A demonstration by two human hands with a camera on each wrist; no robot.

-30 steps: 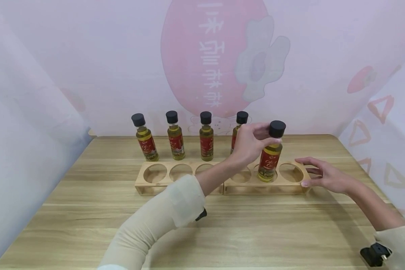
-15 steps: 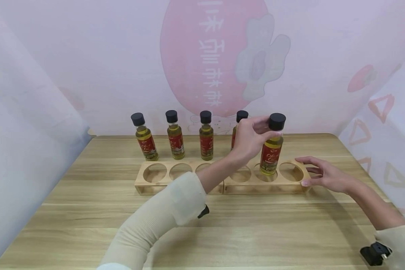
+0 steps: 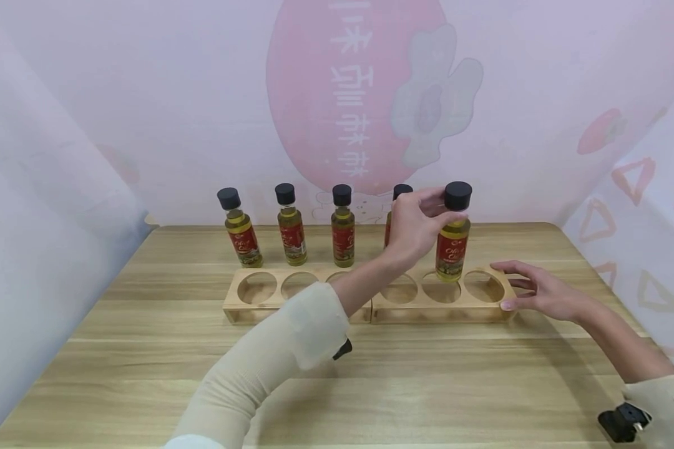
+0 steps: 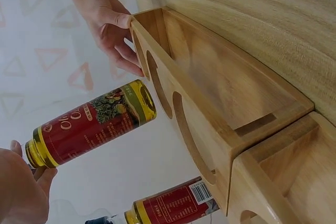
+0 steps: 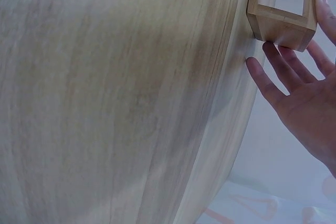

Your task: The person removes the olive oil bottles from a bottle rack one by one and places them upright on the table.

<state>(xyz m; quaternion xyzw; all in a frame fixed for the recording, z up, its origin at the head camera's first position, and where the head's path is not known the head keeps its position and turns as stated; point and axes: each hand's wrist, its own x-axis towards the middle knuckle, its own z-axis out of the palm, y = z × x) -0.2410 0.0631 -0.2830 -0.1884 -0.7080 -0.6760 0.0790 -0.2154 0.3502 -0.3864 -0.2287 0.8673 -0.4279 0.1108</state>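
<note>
My left hand [image 3: 415, 227] pinches an olive oil bottle [image 3: 452, 252] by its neck, below the black cap. The bottle has a red label and hangs almost upright over the right wooden bottle rack [image 3: 444, 305], near its middle hole. In the left wrist view, a gap shows between the bottle's base [image 4: 148, 100] and the rack's holed top board. At the rack's right end, my right hand [image 3: 545, 293] grips the corners, thumb at the front and fingers at the back. The right wrist view shows these fingers [image 5: 286, 69] against the end board.
Several more olive oil bottles [image 3: 344, 237] stand in a row behind the racks, one partly hidden by my left hand. A second holed rack [image 3: 247, 307] adjoins on the left, partly covered by my left sleeve [image 3: 281, 349]. A printed curtain [image 3: 202, 112] rises behind the table [image 3: 427, 386].
The bottle in my left hand has risen from low in the rack's middle hole to above the top board, shifting slightly back. My right hand has stayed at the rack's end.
</note>
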